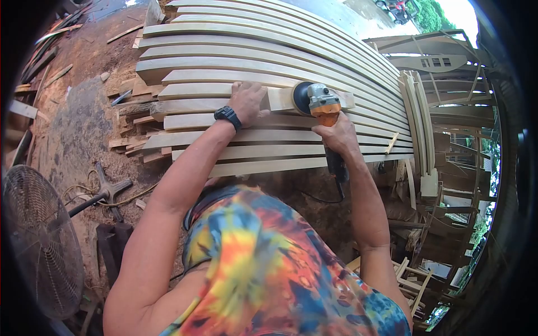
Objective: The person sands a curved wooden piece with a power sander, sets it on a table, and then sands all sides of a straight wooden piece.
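Observation:
My right hand [339, 134] is wrapped around the body of an orange and grey angle grinder [325, 104]. Its round dark sanding disc [302, 98] rests against a short pale wooden piece [282, 99], which lies on top of a row of long wooden slats [235, 75]. At the left end of that piece, my left hand [248, 105] grips it, wearing a black watch [228, 116] on the wrist. From the grinder's lower end a black cord [339, 193] curves down toward my body. Part of the wooden piece is hidden behind the grinder.
A large fan [42, 243] stands at the lower left, near a metal stand base [109, 187]. Scrap wood [134, 115] lies beside the slats' left ends. Upright boards [417, 120] cross the right ends. A small wood stick [392, 143] rests on the slats.

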Motion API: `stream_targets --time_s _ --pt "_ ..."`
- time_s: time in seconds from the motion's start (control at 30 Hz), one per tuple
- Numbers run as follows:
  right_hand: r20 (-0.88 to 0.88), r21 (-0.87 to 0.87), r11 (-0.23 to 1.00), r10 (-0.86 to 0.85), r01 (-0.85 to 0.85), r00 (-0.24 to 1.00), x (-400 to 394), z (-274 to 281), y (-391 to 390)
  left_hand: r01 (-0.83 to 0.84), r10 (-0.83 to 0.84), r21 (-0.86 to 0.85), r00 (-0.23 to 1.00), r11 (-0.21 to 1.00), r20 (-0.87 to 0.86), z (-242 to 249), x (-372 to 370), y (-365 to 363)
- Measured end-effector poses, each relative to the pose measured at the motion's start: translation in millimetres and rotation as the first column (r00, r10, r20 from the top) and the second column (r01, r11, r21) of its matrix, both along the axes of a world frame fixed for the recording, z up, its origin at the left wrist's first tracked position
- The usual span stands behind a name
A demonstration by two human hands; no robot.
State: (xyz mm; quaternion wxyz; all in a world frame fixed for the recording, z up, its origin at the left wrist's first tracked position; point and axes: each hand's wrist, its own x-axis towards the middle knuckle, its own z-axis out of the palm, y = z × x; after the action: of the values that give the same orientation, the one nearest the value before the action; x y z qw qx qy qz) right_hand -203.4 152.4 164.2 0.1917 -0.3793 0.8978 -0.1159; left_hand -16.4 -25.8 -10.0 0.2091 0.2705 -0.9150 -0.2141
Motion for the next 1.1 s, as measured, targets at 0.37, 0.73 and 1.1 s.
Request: stream_targets --time_s 0.37,0.73,1.1 --pt "-0.114 -0.042 0.996 0.075 -0.080 0.991 12.5 -9.1 1.8 -0.009 0.010 -0.018 1.000 1.000 0.017 4.0 -0.2 1.9" --pt "-0.102 0.044 0.997 0.063 -0.058 0.993 23.7 -3.5 2.0 0.001 -0.001 -0.001 1.000 1.000 0.010 6.0 0.1 1.4" --pt "-0.094 0.036 0.999 0.042 -0.039 0.995 26.5 -5.5 6.7 0.002 -0.003 0.018 0.998 1.000 0.065 9.2 0.5 1.2"
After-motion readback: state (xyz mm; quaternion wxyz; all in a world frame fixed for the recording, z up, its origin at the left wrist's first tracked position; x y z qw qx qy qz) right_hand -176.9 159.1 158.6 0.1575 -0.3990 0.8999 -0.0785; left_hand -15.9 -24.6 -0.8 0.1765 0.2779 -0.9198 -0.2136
